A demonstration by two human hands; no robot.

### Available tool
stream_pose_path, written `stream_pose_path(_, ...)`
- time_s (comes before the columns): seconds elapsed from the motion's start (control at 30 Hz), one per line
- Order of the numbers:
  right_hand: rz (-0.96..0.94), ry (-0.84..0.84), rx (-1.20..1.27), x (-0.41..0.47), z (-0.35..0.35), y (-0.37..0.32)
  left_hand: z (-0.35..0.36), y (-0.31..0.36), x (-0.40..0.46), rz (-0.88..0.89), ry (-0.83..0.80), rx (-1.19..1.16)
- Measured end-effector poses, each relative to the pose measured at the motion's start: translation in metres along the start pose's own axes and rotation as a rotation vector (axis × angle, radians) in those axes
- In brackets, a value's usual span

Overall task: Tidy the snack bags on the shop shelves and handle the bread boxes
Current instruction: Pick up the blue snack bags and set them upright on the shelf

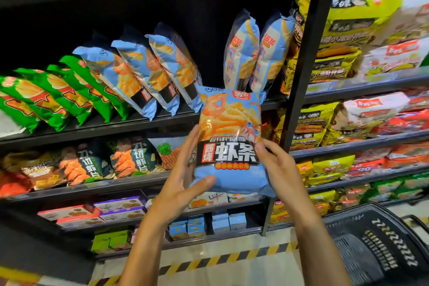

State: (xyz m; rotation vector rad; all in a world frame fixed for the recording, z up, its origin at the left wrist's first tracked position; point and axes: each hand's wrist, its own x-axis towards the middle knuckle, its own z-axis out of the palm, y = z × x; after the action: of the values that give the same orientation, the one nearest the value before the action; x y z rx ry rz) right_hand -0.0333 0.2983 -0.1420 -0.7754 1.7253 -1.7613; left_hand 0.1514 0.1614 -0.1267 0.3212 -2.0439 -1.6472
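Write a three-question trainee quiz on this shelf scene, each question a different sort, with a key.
1. True or false: the held blue snack bag is gripped by only one hand.
2. Multiple choice: on the shelf behind it, the three leaning blue bags tilt with their tops toward the
A. left
B. right
C. front edge, lying flat
3. Fill in: the bags left of those leaning blue ones are mostly ____ in colour.

Key
1. False: the left hand and the right hand hold it together, one on each side.
2. A
3. green
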Motion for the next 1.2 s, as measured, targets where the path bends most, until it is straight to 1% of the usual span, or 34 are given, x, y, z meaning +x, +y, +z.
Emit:
stream_pose_path(0.07,0.013,0.002,0.009,-0.002,-0.001,0.0,0.005,0.003,-0.002,0.031,-0.003,0.119)
stream_pose_path(0.13,0.021,-0.026,0.02,-0.006,-0.003,-0.003,0.007,0.003,-0.002,0.023,0.057,0.193)
stream_pose_path(0.2,0.008,-0.085,0.032,-0.01,-0.007,-0.008,0.008,0.004,-0.001,0.008,0.127,0.212)
stream_pose_path(0.27,-0.052,-0.121,0.048,-0.016,-0.012,-0.015,0.009,0.006,-0.001,-0.018,0.173,0.195)
stream_pose_path(0.37,-0.217,-0.211,0.035,-0.023,-0.02,-0.021,0.013,0.012,0.0,-0.076,0.205,0.183)
stream_pose_path(0.43,-0.309,-0.332,-0.062,-0.026,-0.024,-0.022,0.015,0.017,0.002,-0.126,0.226,0.129)
stream_pose_path(0.5,-0.38,-0.393,-0.17,-0.027,-0.025,-0.022,0.018,0.022,0.004,-0.166,0.247,0.027)
stream_pose_path(0.57,-0.404,-0.365,-0.191,-0.029,-0.023,-0.022,0.02,0.028,0.004,-0.193,0.248,-0.053)
stream_pose_path(0.6,-0.414,-0.318,-0.175,-0.029,-0.023,-0.021,0.02,0.03,0.004,-0.191,0.229,-0.057)
stream_pose_path(0.67,-0.414,-0.201,-0.139,-0.029,-0.024,-0.021,0.019,0.032,0.001,-0.172,0.134,-0.037)
stream_pose_path(0.77,-0.356,-0.068,-0.094,-0.027,-0.029,-0.025,0.016,0.027,-0.002,-0.163,-0.037,-0.07)
stream_pose_path(0.8,-0.332,-0.03,-0.073,-0.026,-0.03,-0.025,0.017,0.025,-0.003,-0.158,-0.064,-0.066)
stream_pose_path(0.87,-0.309,0.04,-0.046,-0.024,-0.03,-0.025,0.022,0.021,-0.001,-0.13,-0.058,-0.043)
stream_pose_path(0.93,-0.294,0.047,-0.041,-0.022,-0.031,-0.023,0.028,0.018,0.002,-0.12,-0.007,-0.024)
stream_pose_path(1.07,-0.25,-0.11,0.045,-0.021,-0.037,-0.02,0.031,0.014,0.005,-0.139,0.064,-0.001)
stream_pose_path(1.13,-0.264,-0.096,0.055,-0.02,-0.039,-0.018,0.031,0.012,0.007,-0.136,0.057,-0.012)
stream_pose_path(1.2,-0.274,-0.024,0.037,-0.017,-0.037,-0.017,0.032,0.009,0.007,-0.147,0.041,-0.038)
